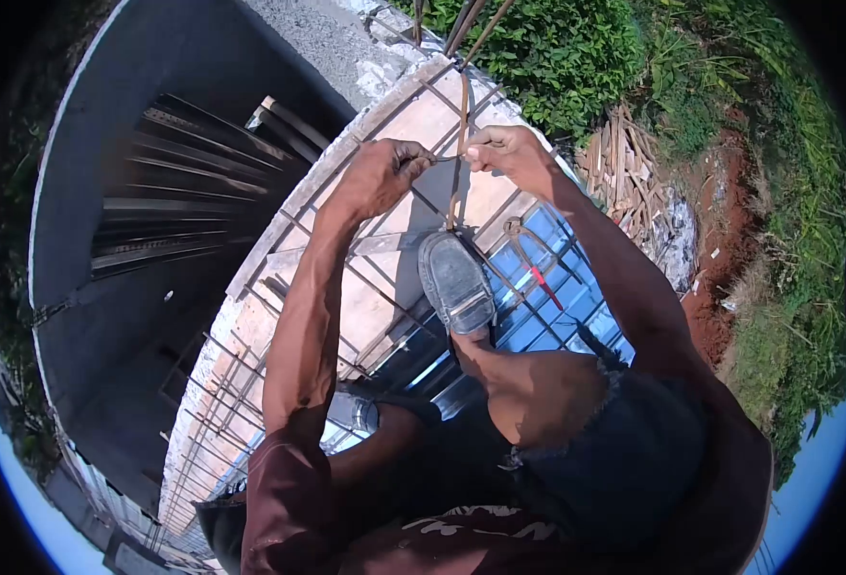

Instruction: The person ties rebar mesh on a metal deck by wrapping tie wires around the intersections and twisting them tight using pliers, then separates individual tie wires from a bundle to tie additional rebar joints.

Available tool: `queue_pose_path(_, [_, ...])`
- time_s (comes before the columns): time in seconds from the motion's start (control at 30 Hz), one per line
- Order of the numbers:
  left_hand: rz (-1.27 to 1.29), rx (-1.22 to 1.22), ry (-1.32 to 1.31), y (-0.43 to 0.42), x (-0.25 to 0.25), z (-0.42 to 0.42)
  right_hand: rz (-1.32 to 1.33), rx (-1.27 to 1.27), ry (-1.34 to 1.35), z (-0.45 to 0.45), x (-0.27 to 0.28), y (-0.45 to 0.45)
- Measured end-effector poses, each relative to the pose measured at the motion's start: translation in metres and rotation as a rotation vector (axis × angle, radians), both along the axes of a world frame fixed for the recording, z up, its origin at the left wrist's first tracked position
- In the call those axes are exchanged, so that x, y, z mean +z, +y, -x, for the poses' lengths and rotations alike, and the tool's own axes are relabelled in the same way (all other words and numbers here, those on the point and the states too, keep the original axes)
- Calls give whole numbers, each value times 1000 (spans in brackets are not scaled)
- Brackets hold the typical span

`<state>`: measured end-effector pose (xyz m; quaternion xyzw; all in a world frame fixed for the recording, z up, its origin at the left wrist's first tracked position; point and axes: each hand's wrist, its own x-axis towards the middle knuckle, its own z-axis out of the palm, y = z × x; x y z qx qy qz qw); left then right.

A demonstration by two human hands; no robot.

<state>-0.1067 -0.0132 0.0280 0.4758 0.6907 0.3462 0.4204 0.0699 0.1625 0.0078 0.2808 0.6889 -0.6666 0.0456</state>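
Between my two hands runs a short thin wire [448, 159], close to an upright brown rebar [462, 134]. My left hand [384, 175] is closed, with thumb and fingers pinching the wire's left end. On the other side my right hand [511, 160] pinches at the right end, its fingertips beside the rebar. Below my hands, my shoe [456, 285] stands on the rebar grid. A pair of pincers [535, 264] with a red handle lies on the bars to the right of the shoe.
Rebar mesh [384, 283] crosses pale boards, with blue metal sheeting [547, 321] at the right. To the left, a curved wall edge [44, 192] borders a deep dark opening. Scrap wood [624, 168], red soil and plants lie far below on the right.
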Motion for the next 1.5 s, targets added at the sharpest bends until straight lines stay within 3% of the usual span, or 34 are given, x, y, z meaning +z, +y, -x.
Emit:
queue_pose_path(0.07, [-33,39,376,4,-18,13,-129,-62,-12,7,-10,14])
queue_pose_path(0.13, [201,76,570,14,-17,24,-264,-118,-24,11,-31,34])
queue_pose_path(0.2, [253,52,547,26,-38,34,-577,-176,-213,2,-73,57])
queue_pose_path(0.33, [125,-10,435,52,-85,34,-367,-116,-317,11,-65,48])
queue_pose_path(0.4, [81,-30,300,66,-91,23,-529,-48,-153,12,-73,47])
queue_pose_path(0.47, [50,-45,271,78,-101,16,-530,-76,-265,13,-71,45])
queue_pose_path(0.53, [7,-26,225,89,-106,10,-701,-43,-162,12,-66,43])
queue_pose_path(0.6, [40,-7,218,94,-103,4,-684,-73,-144,14,-68,42])
queue_pose_path(0.7, [39,94,133,95,-103,-2,-998,-90,-71,18,-62,37])
queue_pose_path(0.83, [79,111,94,103,-98,0,-1044,-67,-88,19,-61,32])
queue_pose_path(0.93, [119,119,87,100,-94,3,-721,-131,-118,24,-61,37])
queue_pose_path(1.07, [137,95,40,103,-97,1,-824,-120,-154,24,-52,29])
queue_pose_path(1.13, [107,65,157,106,-106,3,-841,-169,-97,22,-57,24])
queue_pose_path(1.23, [27,32,155,107,-116,7,-1314,-233,179,20,-67,27])
queue_pose_path(1.33, [-58,52,-49,101,-113,6,-1100,-157,88,18,-61,31])
queue_pose_path(1.4, [-9,47,-33,100,-107,4,-869,-151,-11,19,-54,31])
queue_pose_path(1.5, [65,135,65,101,-101,-1,-757,-194,-166,24,-48,28])
